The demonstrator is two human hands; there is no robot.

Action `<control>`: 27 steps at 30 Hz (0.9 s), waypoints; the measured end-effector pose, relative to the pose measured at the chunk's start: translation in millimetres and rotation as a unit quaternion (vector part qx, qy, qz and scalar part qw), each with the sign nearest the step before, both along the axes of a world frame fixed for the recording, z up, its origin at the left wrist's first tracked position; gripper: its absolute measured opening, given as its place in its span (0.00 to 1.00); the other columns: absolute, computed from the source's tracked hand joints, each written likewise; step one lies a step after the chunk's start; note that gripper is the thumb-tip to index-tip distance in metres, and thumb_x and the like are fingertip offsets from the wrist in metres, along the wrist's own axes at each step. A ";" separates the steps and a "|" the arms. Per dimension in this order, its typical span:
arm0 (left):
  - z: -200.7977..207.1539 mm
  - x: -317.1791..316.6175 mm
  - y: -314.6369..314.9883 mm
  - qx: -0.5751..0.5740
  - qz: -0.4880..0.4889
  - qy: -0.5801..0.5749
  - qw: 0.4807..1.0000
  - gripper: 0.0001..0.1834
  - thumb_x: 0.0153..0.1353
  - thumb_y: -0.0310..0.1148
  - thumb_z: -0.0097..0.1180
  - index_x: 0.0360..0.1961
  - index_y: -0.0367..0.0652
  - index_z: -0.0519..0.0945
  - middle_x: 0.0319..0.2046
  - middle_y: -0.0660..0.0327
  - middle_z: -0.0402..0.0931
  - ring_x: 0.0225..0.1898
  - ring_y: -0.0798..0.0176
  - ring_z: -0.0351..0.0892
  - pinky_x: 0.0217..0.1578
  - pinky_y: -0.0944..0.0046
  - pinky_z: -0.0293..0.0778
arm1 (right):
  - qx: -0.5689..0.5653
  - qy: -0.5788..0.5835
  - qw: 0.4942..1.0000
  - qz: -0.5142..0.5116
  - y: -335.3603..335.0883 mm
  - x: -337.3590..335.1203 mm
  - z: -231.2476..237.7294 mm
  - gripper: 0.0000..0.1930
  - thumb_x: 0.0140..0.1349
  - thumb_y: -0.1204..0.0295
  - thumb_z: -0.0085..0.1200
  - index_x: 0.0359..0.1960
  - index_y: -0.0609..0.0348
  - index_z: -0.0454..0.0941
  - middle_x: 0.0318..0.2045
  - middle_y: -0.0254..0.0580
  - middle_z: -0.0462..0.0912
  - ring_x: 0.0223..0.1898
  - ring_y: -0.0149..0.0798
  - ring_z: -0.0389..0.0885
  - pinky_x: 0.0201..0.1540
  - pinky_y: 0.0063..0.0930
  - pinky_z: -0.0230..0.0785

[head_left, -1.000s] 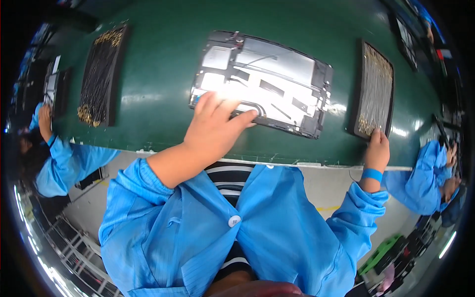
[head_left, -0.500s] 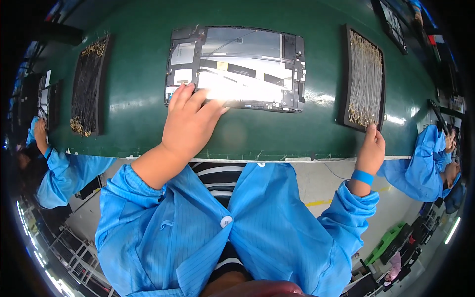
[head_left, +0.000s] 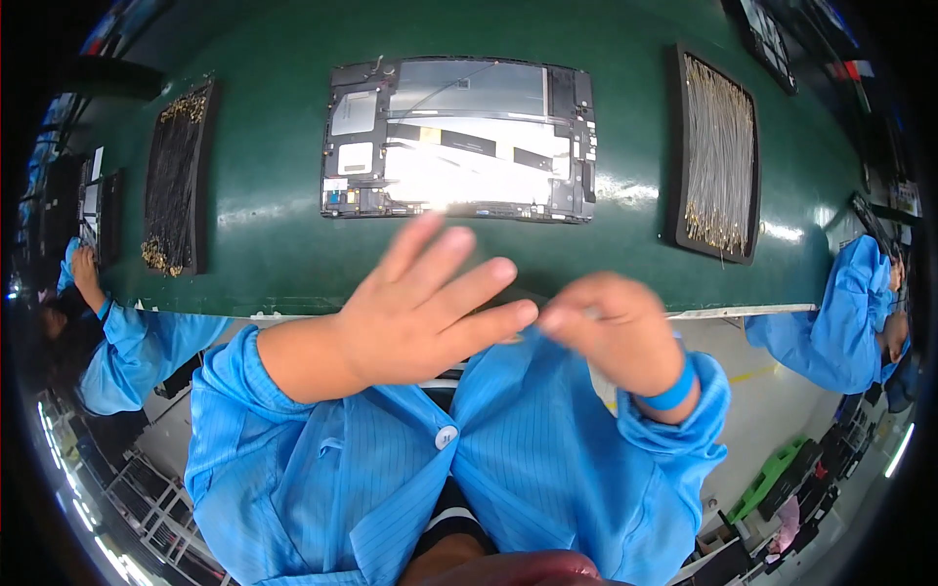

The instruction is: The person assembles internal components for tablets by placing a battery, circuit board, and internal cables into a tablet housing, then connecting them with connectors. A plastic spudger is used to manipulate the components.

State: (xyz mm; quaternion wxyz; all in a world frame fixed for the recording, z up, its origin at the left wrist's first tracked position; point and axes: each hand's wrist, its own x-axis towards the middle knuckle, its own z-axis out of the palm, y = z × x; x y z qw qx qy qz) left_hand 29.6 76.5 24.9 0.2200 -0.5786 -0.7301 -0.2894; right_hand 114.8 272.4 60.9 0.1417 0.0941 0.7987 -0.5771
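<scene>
My left hand (head_left: 420, 308) is held over the table's near edge with its fingers spread, below an opened tablet-like device (head_left: 357, 200). Close to its fingertips is my right hand (head_left: 620, 327), thumb and fingers drawn together and slightly blurred. Whatever lies in that pinch is hidden or too thin to name. The device lies flat, showing a bright reflective middle, black frame parts and small boards along its edges. On the right stands a black tray (head_left: 674, 146) of thin grey cables (head_left: 721, 156) with gold-coloured ends.
A second dark tray (head_left: 203, 181) with black cables (head_left: 176, 181) stands at the left of the green table (head_left: 264, 146). Co-workers in blue sleeves sit at both sides. Another device (head_left: 767, 44) lies at the far right.
My left hand has come off the device and moved toward me, fingers spreading. My right hand has left the right tray's near end and swung left toward it. The device has shifted slightly left.
</scene>
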 end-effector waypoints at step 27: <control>-18.2 -9.1 11.9 -0.059 -0.019 -0.202 0.977 0.17 0.33 0.22 0.59 0.30 0.41 0.74 0.28 0.61 0.69 0.26 0.59 0.69 0.24 0.65 0.68 | -0.267 -0.208 0.936 -0.098 -16.3 -17.3 -36.7 0.14 0.54 0.60 0.49 0.30 0.59 0.73 0.21 0.29 0.70 0.21 0.22 0.64 0.22 0.14 0.59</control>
